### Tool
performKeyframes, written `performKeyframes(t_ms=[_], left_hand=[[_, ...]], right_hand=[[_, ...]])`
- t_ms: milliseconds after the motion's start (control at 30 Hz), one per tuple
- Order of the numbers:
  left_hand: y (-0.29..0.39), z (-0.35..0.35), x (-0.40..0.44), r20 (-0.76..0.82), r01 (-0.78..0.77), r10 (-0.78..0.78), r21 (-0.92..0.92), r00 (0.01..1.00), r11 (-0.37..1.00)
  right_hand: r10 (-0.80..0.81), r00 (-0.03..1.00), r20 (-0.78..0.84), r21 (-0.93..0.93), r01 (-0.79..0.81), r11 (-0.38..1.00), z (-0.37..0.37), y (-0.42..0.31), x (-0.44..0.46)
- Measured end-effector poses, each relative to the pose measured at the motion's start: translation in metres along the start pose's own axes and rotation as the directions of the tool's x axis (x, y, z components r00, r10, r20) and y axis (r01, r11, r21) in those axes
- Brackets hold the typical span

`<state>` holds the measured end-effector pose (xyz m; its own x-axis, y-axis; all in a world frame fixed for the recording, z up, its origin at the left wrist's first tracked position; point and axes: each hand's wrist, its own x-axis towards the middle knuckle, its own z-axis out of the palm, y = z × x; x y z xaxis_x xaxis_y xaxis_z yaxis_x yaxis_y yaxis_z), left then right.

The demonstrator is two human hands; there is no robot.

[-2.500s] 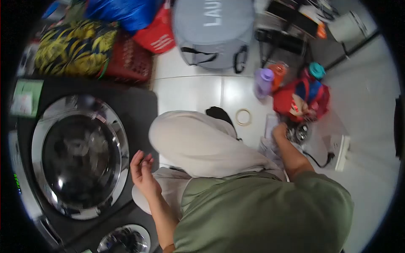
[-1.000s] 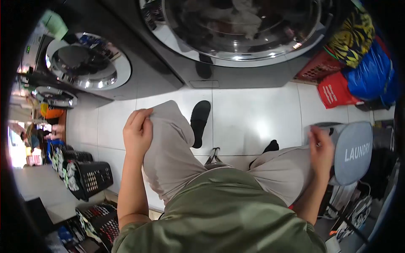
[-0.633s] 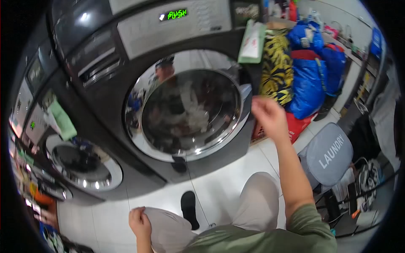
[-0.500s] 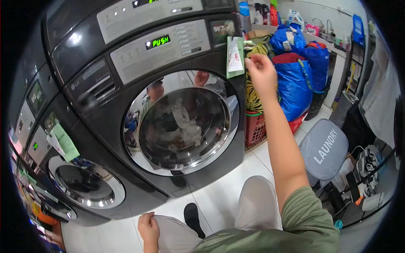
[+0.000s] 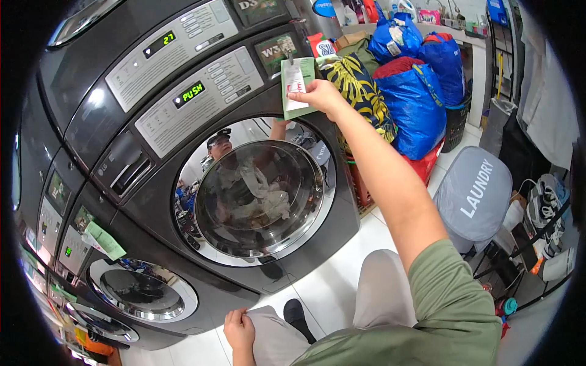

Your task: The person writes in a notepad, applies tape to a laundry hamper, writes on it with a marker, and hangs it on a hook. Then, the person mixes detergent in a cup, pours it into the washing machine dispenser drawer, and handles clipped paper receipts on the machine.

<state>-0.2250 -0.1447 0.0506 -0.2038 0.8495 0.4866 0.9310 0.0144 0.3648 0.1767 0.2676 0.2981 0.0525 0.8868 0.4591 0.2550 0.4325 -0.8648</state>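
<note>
My right hand (image 5: 320,97) reaches up to the green and white paper tags (image 5: 296,85) clipped on the front of the dark washing machine (image 5: 317,256); thumb and fingers pinch the white slip's edge. Low in the view, my left hand (image 5: 238,326) rests by my left knee, its fingers curled; what they hold, if anything, is hidden. The round glass door (image 5: 259,198) is closed, with pale cloth inside and a person's reflection on it. Green letters reading PUSH glow on the lower display (image 5: 192,92); the upper display (image 5: 160,44) shows 27.
Blue bags (image 5: 410,113) and a yellow-and-black patterned bag (image 5: 360,91) stand right of the machine. A grey LAUNDRY hamper (image 5: 473,195) is on the floor farther right, beside a black rack with shoes (image 5: 543,213). Another washer (image 5: 143,293) stands at the left.
The view has swung from the floor up to the machine's panel. My right hand has risen from the floor items to the paper tags; my left hand stays low by my knee.
</note>
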Motion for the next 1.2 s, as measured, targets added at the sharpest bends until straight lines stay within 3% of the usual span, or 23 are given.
performKeyframes(t_ms=[33,133,200,300,733,867,933,967,1000,1033,1067,1100,1133,1167,1200], left_hand=[[-0.001,0.001,0.001,0.001,0.005,-0.005,-0.006,1.0,1.0],[-0.003,0.002,0.002,0.027,0.029,-0.03,0.014,0.999,0.999],[-0.002,0.003,0.003,0.031,0.029,-0.029,0.004,0.999,1.0],[-0.001,0.004,0.004,0.048,0.038,-0.038,-0.003,0.998,0.999],[0.001,0.009,0.011,0.107,0.048,-0.052,0.042,0.993,0.998],[0.001,0.018,0.02,0.161,-0.075,0.062,0.076,0.985,0.994],[0.017,0.018,0.027,0.244,-0.192,0.175,0.045,0.954,0.98],[0.02,0.016,0.032,0.321,-0.303,0.29,-0.009,0.902,0.953],[0.018,0.017,0.033,0.386,-0.416,0.402,-0.05,0.83,0.908],[0.011,0.018,0.036,0.436,-0.517,0.503,-0.096,0.746,0.85],[0.008,0.019,0.045,0.47,-0.606,0.591,-0.14,0.655,0.783],[0.013,0.022,0.057,0.489,-0.596,0.597,-0.18,0.636,0.782],[0.022,0.027,0.065,0.5,-0.582,0.595,-0.205,0.629,0.787],[0.027,0.038,0.076,0.512,-0.567,0.591,-0.224,0.623,0.793],[0.029,0.048,0.085,0.532,-0.554,0.582,-0.234,0.615,0.799]], right_hand=[[-0.086,0.996,-0.039,0.076,0.089,0.993,0.001,0.007,0.002],[0.103,0.992,0.069,0.256,-0.118,0.959,-0.008,0.0,0.01],[0.306,0.929,0.21,0.323,-0.361,0.875,-0.02,-0.011,0.013],[0.348,0.842,0.413,0.405,-0.512,0.757,-0.039,-0.013,0.02],[0.37,0.861,0.349,0.386,-0.491,0.781,-0.032,-0.01,0.022],[0.266,0.918,0.295,0.427,-0.376,0.822,-0.025,-0.002,0.009],[0.088,0.995,-0.038,0.358,-0.069,0.931,-0.02,-0.012,-0.052],[-0.084,0.934,-0.348,0.101,0.126,0.987,-0.001,0.023,-0.061],[-0.263,0.868,-0.421,0.125,0.342,0.931,0.011,0.043,-0.092],[-0.428,0.769,-0.474,-0.184,0.389,0.903,0.017,0.048,-0.138],[-0.458,0.861,-0.222,-0.298,0.388,0.872,0.016,0.06,-0.175],[-0.425,0.903,0.06,-0.365,0.416,0.833,0.015,0.084,-0.206],[-0.264,0.931,0.254,-0.419,0.352,0.837,0.008,0.114,-0.241],[-0.063,0.923,0.379,-0.443,0.241,0.863,-0.008,0.16,-0.265],[0.223,0.955,0.195,-0.503,-0.097,0.859,-0.028,0.186,-0.28]])
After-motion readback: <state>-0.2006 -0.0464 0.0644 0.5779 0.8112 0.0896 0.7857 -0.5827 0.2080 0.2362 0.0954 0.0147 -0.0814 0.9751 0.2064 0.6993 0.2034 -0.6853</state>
